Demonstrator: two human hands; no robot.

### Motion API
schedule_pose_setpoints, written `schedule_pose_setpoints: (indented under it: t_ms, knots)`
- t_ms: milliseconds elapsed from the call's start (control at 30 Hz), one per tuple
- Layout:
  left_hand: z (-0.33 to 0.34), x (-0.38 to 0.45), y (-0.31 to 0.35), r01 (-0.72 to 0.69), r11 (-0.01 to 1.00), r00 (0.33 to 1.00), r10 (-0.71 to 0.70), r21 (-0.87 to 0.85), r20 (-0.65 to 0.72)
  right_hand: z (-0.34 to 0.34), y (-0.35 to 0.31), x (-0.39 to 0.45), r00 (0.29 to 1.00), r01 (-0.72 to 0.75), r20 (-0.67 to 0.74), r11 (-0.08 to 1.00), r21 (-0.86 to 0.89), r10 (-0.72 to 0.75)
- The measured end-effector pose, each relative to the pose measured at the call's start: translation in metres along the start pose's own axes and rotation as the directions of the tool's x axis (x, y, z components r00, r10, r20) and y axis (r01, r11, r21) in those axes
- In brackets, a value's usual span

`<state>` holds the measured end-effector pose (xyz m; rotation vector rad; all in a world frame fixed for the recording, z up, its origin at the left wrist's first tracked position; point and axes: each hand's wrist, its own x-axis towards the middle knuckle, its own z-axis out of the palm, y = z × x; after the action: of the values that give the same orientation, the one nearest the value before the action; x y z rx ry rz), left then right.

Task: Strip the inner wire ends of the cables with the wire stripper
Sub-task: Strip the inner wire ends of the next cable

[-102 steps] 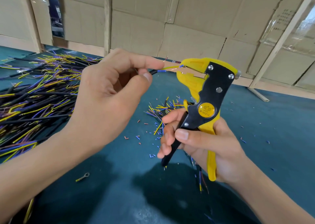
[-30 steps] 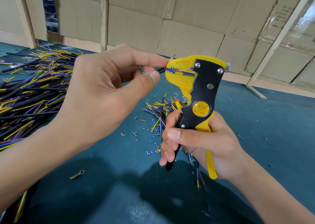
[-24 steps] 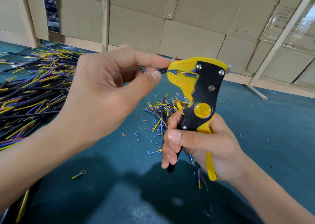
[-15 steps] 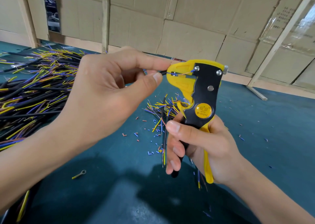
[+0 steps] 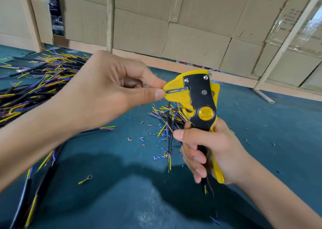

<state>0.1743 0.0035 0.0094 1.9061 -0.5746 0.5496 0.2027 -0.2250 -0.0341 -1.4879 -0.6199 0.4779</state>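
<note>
My right hand [image 5: 211, 150] grips the handles of a yellow and black wire stripper [image 5: 200, 105], squeezed close together, held upright above the green table. My left hand [image 5: 108, 93] pinches a cable between thumb and forefinger right at the stripper's jaws. The cable's blue inner wire [image 5: 176, 90] lies clamped between the yellow jaws. The rest of the cable is hidden inside my left hand.
A big heap of black cables with yellow and blue wire ends [image 5: 31, 89] covers the table's left. A smaller bunch of cables [image 5: 169, 117] lies under the stripper among scattered insulation bits [image 5: 141, 139]. A small ring terminal [image 5: 85, 179] lies in front. Cardboard walls [image 5: 191, 28] stand behind.
My right hand has squeezed the stripper handles together and the jaws have closed on the blue wire. My left hand has stayed pinching the cable at the jaws.
</note>
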Motion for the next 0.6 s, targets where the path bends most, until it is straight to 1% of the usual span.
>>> schedule_pose_setpoints:
  t_ms: [167, 233, 300, 367, 433, 500, 600]
  knots:
    - [-0.0078, 0.0022, -0.0011, -0.009, 0.998, 0.993, 0.002, 0.068, 0.117, -0.0029, -0.0029, -0.0013, 0.997, -0.069, 0.031, 0.997, -0.031, 0.07]
    - [-0.0092, 0.0024, -0.0027, -0.011, 0.996, 0.991, 0.0, 0.084, 0.135, -0.0023, -0.0033, -0.0012, 0.995, -0.088, 0.04, 0.995, -0.036, 0.089]
    - [-0.0094, 0.0015, -0.0035, -0.058, 0.987, 0.992, 0.04, 0.15, 0.123, -0.0015, -0.0029, -0.0007, 0.995, -0.09, 0.031, 0.995, -0.041, 0.091]
    - [-0.0092, 0.001, -0.003, -0.121, 0.949, 0.99, 0.095, 0.291, 0.101, -0.0012, -0.0029, 0.0003, 0.995, -0.093, 0.025, 0.995, -0.045, 0.094]
    - [-0.0086, 0.0015, -0.0028, -0.193, 0.894, 0.981, 0.161, 0.405, 0.111, -0.0017, -0.0035, 0.0007, 0.994, -0.105, 0.032, 0.993, -0.05, 0.107]
    - [-0.0077, 0.0018, -0.0034, -0.246, 0.849, 0.969, 0.198, 0.468, 0.15, -0.0025, -0.0032, 0.0009, 0.992, -0.12, 0.039, 0.991, -0.063, 0.122]
    - [-0.0077, 0.001, -0.0057, -0.271, 0.809, 0.961, 0.196, 0.522, 0.194, -0.0035, -0.0025, 0.0008, 0.988, -0.145, 0.04, 0.985, -0.096, 0.149]
